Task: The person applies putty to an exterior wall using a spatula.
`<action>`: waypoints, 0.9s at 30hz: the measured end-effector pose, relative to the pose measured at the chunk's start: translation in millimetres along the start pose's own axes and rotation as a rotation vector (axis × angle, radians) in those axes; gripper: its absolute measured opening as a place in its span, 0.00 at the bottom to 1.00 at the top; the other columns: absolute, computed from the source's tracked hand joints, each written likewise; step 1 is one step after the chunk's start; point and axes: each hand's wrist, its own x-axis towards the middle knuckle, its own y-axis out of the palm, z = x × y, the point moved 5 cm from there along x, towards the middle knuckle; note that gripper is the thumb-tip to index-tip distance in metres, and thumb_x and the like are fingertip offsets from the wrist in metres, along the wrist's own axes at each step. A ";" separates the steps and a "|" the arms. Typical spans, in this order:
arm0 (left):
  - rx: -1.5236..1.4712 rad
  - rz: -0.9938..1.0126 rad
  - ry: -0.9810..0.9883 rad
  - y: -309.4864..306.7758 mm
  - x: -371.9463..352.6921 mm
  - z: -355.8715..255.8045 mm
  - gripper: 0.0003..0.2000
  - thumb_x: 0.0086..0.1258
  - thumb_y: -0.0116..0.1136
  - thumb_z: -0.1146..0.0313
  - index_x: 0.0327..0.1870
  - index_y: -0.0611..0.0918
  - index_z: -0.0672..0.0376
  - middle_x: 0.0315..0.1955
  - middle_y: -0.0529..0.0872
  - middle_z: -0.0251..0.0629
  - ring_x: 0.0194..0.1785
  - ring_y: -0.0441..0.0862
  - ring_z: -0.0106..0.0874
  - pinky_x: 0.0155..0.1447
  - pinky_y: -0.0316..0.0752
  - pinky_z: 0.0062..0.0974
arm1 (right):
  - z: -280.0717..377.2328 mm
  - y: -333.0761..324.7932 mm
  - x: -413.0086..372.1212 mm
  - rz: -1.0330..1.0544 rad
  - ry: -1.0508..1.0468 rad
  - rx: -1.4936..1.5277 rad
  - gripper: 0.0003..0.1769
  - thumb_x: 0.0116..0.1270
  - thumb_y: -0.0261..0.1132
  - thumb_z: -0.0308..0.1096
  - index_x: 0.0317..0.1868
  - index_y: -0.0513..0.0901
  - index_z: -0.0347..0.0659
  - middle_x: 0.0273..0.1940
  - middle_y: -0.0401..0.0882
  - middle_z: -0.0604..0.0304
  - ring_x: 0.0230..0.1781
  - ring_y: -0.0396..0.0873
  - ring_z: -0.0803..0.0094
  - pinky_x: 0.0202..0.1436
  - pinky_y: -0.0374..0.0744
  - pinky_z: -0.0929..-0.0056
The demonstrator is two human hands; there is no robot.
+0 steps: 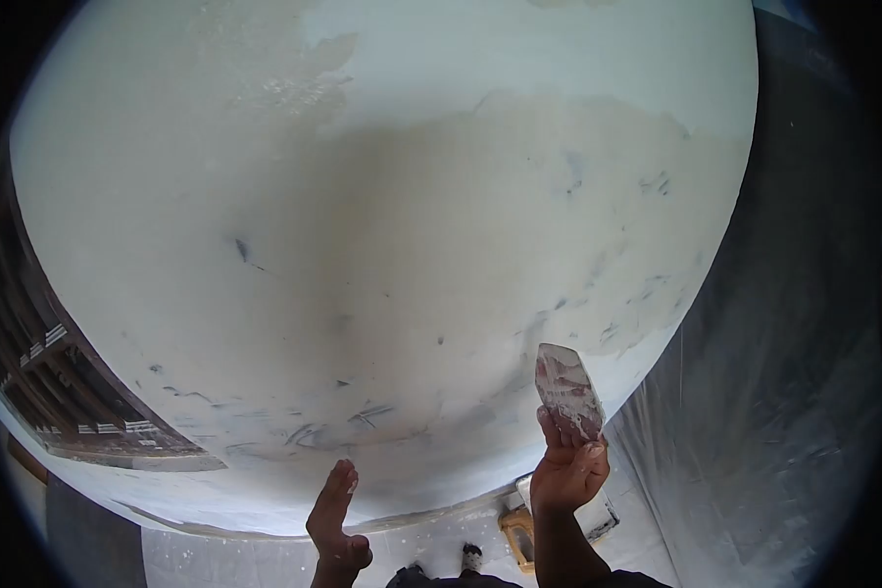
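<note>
My right hand (pixel 570 478) grips a flat putty scraper (pixel 566 387) by its lower end, its blade pointing up and smeared with whitish putty. The scraper overlaps the lower right of a pale wall (pixel 431 225) in this view. On that wall, a beige coat of filler spreads over the lighter surface, with dark scuffs and bare streaks showing through. Lower and to the left, my left hand (pixel 335 514) is raised in front of the wall's bottom part. Its fingers are stretched out with whitish smears at the tips, the thumb stands apart, and nothing is in it.
At the left is a window opening with dark bars (pixel 64 377). Translucent plastic sheeting (pixel 755 421) hangs along the right. Below stand a yellow stool-like object (pixel 516 534) and a white container (pixel 598 516) on the spattered floor (pixel 402 547), near my shoe (pixel 472 559).
</note>
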 end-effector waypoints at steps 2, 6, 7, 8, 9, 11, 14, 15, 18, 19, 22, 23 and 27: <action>-0.066 0.021 -0.144 11.2 -22.0 5.1 0.48 0.73 0.33 0.29 0.58 0.79 0.78 0.58 0.82 0.62 0.63 0.80 0.55 0.64 0.77 0.44 | 2.4 -22.6 -15.7 -0.143 0.239 0.042 0.24 0.82 0.50 0.44 0.59 0.74 0.28 0.52 0.84 0.43 0.53 0.85 0.55 0.58 0.85 0.48; -0.105 0.174 -0.262 28.3 -62.3 15.2 0.44 0.75 0.32 0.30 0.59 0.80 0.70 0.60 0.81 0.59 0.66 0.77 0.53 0.69 0.72 0.45 | 20.5 -56.2 -40.8 -0.310 0.639 0.110 0.18 0.82 0.52 0.43 0.56 0.76 0.35 0.46 0.85 0.53 0.46 0.86 0.63 0.54 0.86 0.58; -0.158 0.196 -0.330 34.9 -72.1 21.0 0.44 0.76 0.31 0.31 0.59 0.80 0.70 0.60 0.82 0.58 0.68 0.76 0.52 0.71 0.69 0.45 | 26.6 -64.0 -47.6 -0.327 0.685 0.121 0.18 0.81 0.52 0.43 0.56 0.75 0.35 0.46 0.84 0.54 0.46 0.85 0.64 0.54 0.86 0.59; -0.208 0.220 -0.401 42.0 -84.1 29.6 0.43 0.76 0.31 0.31 0.60 0.80 0.70 0.60 0.82 0.58 0.68 0.76 0.50 0.72 0.68 0.44 | 31.6 -77.0 -54.7 -0.344 0.689 0.102 0.18 0.81 0.52 0.43 0.56 0.75 0.35 0.46 0.84 0.54 0.46 0.85 0.64 0.54 0.86 0.59; -0.255 0.245 -0.472 48.8 -96.8 40.1 0.43 0.77 0.31 0.32 0.60 0.80 0.70 0.60 0.82 0.58 0.69 0.75 0.49 0.73 0.67 0.43 | 33.9 -92.3 -63.8 -0.335 0.704 0.078 0.18 0.81 0.52 0.42 0.56 0.75 0.35 0.46 0.84 0.54 0.46 0.85 0.64 0.54 0.86 0.59; -0.381 0.279 -0.653 64.8 -127.1 63.8 0.43 0.78 0.31 0.32 0.61 0.80 0.70 0.61 0.81 0.57 0.70 0.74 0.47 0.74 0.65 0.43 | 47.0 -116.8 -82.5 -0.346 0.739 0.004 0.14 0.81 0.53 0.37 0.55 0.77 0.36 0.48 0.84 0.53 0.47 0.85 0.65 0.53 0.86 0.60; -0.528 0.272 -0.777 75.2 -168.8 89.4 0.41 0.81 0.29 0.36 0.63 0.78 0.71 0.62 0.80 0.55 0.70 0.74 0.46 0.76 0.64 0.42 | 68.3 -168.2 -113.6 -0.438 0.737 -0.198 0.11 0.79 0.56 0.31 0.54 0.78 0.36 0.47 0.84 0.56 0.46 0.84 0.68 0.54 0.84 0.63; -0.542 0.259 -0.822 74.6 -183.0 96.4 0.40 0.81 0.29 0.37 0.63 0.78 0.71 0.62 0.80 0.55 0.70 0.74 0.45 0.76 0.64 0.42 | 75.9 -186.8 -125.4 -0.450 0.741 -0.220 0.11 0.79 0.56 0.31 0.54 0.78 0.36 0.47 0.84 0.56 0.46 0.84 0.68 0.54 0.84 0.63; -0.529 0.256 -0.991 67.9 -225.9 101.1 0.40 0.82 0.28 0.38 0.62 0.77 0.74 0.61 0.81 0.55 0.70 0.74 0.45 0.77 0.63 0.43 | 100.7 -248.0 -164.7 -0.552 0.826 -0.470 0.09 0.76 0.56 0.29 0.53 0.78 0.37 0.43 0.83 0.60 0.42 0.82 0.73 0.47 0.83 0.69; -0.519 0.257 -1.026 64.6 -238.5 99.0 0.40 0.82 0.28 0.39 0.62 0.77 0.74 0.61 0.81 0.55 0.69 0.75 0.44 0.77 0.64 0.43 | 107.6 -264.0 -174.3 -0.560 0.845 -0.481 0.09 0.76 0.56 0.29 0.53 0.78 0.37 0.43 0.83 0.60 0.42 0.82 0.73 0.47 0.83 0.69; -0.465 0.281 -1.131 56.1 -271.5 84.2 0.39 0.82 0.28 0.39 0.62 0.78 0.74 0.60 0.82 0.54 0.68 0.76 0.43 0.75 0.65 0.41 | 122.0 -315.2 -199.0 -0.599 0.907 -0.584 0.10 0.75 0.57 0.29 0.52 0.78 0.36 0.42 0.82 0.60 0.40 0.81 0.75 0.45 0.83 0.71; -0.444 0.285 -1.176 56.4 -281.4 80.4 0.40 0.82 0.28 0.39 0.62 0.78 0.74 0.60 0.82 0.54 0.68 0.77 0.43 0.75 0.66 0.41 | 123.8 -332.2 -204.1 -0.614 0.928 -0.655 0.10 0.75 0.58 0.29 0.51 0.79 0.34 0.41 0.82 0.60 0.38 0.81 0.75 0.42 0.82 0.72; -0.349 0.290 -1.271 76.9 -320.0 69.9 0.41 0.80 0.31 0.36 0.60 0.79 0.74 0.59 0.83 0.54 0.67 0.77 0.44 0.74 0.67 0.40 | 110.9 -397.8 -214.7 -0.505 0.984 -0.936 0.11 0.73 0.59 0.30 0.50 0.79 0.33 0.40 0.81 0.61 0.35 0.79 0.76 0.37 0.81 0.74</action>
